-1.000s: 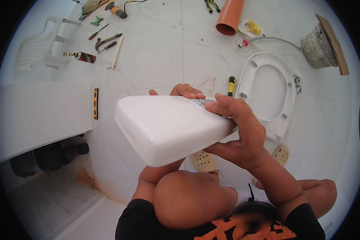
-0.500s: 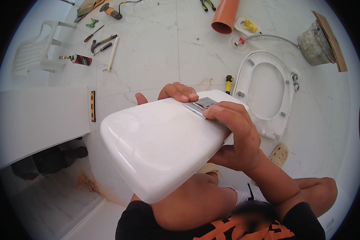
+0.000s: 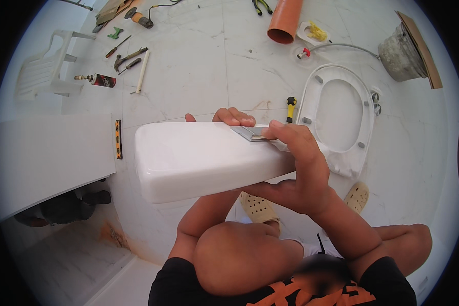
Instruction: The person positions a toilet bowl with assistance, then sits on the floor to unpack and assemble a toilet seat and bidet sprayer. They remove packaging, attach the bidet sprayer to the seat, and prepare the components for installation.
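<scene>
A glossy white toilet tank lid [image 3: 204, 158] hangs tilted in front of me, above my knees. Set into its top near the right end is a chrome flush button plate [image 3: 250, 134]. My left hand [image 3: 233, 117] reaches up behind the lid, its fingers curled over the far edge beside the plate; its palm is hidden. Around the right end, my right hand [image 3: 303, 160] is closed, fingertips on the chrome plate and thumb under the lid's near side.
On the floor at right lies a white toilet seat [image 3: 308, 99], with a yellow-black screwdriver [image 3: 291, 108] beside it. Farther off are an orange pipe [image 3: 285, 23], a bucket [image 3: 400, 56], a hammer [image 3: 130, 58] and a spray can [image 3: 103, 80]. A level [image 3: 118, 139] lies by the white panel at left.
The lid has tipped, its near edge rising so more of its side shows. Both hands have turned with it and keep their hold. My left forearm now shows below the lid.
</scene>
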`<state>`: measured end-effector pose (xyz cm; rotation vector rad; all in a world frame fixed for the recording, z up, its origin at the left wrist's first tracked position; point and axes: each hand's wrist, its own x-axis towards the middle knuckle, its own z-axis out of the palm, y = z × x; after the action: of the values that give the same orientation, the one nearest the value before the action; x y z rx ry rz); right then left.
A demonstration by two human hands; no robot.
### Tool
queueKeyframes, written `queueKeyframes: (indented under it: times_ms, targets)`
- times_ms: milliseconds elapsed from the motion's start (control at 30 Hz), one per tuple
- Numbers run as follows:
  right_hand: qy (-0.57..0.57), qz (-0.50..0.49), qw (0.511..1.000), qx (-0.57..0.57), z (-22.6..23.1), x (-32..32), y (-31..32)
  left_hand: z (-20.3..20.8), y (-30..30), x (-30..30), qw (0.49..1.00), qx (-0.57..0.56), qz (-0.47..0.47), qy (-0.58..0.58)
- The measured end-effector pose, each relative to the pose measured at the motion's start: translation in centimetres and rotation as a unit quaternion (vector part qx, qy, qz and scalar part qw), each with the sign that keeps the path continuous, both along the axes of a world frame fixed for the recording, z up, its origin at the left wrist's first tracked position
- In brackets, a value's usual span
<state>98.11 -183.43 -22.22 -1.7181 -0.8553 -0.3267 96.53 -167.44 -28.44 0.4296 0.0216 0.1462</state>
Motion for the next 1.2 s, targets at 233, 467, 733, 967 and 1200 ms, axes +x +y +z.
queueKeyframes:
  times_ms: [233,467,733,967,1200]
  targets:
    - [0.015,0.025,0.999,-0.015,0.2,0.2,0.1,-0.4,0.6,0.6,0.999,0.015,0.009,-0.044]
    - [0.008,0.046,0.998,-0.047,0.7,0.3,0.2,-0.7,0.7,0.2,0.998,0.032,0.023,-0.051]
    - [0.015,0.062,0.997,-0.047,1.1,0.3,0.3,-1.0,0.7,0.1,0.998,-0.001,0.011,-0.059]
    - [0.024,0.056,0.998,-0.021,0.6,0.2,0.3,-0.4,0.2,0.1,1.0,0.01,0.01,-0.015]
    - [0.042,0.092,0.991,-0.088,1.6,-0.8,-1.0,-1.1,2.0,1.9,0.993,-0.016,-0.023,-0.111]
